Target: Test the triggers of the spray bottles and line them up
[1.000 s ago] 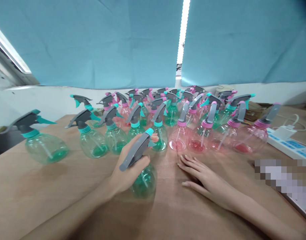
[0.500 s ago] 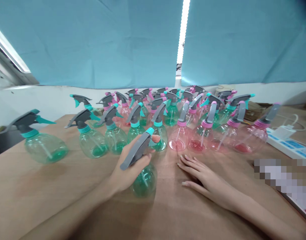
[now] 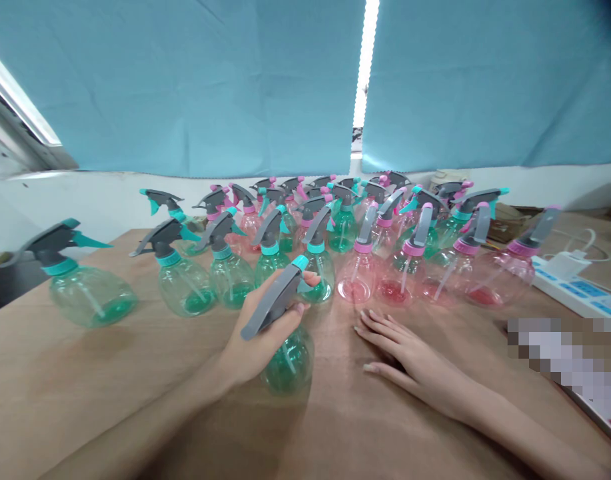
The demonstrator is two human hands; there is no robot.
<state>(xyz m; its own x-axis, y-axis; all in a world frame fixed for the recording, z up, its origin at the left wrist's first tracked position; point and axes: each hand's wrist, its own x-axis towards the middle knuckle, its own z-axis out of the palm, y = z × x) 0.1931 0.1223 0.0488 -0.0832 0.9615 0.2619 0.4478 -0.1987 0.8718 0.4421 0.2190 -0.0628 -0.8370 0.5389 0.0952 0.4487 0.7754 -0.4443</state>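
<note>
My left hand (image 3: 265, 327) is wrapped round the neck of a green spray bottle (image 3: 288, 363) with a grey and teal trigger head. The bottle stands upright on the brown table (image 3: 335, 427), its head pointing away from me to the right. My fingers cover its collar and most of the trigger. To the right, my right hand (image 3: 405, 350) lies palm down on the tabletop, fingers spread and holding nothing. Just beyond its fingertips stands a pink spray bottle (image 3: 355, 280). Another green spray bottle (image 3: 319, 277) is right behind the held one.
Several more green and pink spray bottles fill the back of the table, with one green bottle (image 3: 90, 293) apart at far left. A white power strip (image 3: 575, 287) with a plugged-in adapter lies at right, near a pixelated flat object (image 3: 565, 367). A blue curtain (image 3: 210, 87) hangs behind.
</note>
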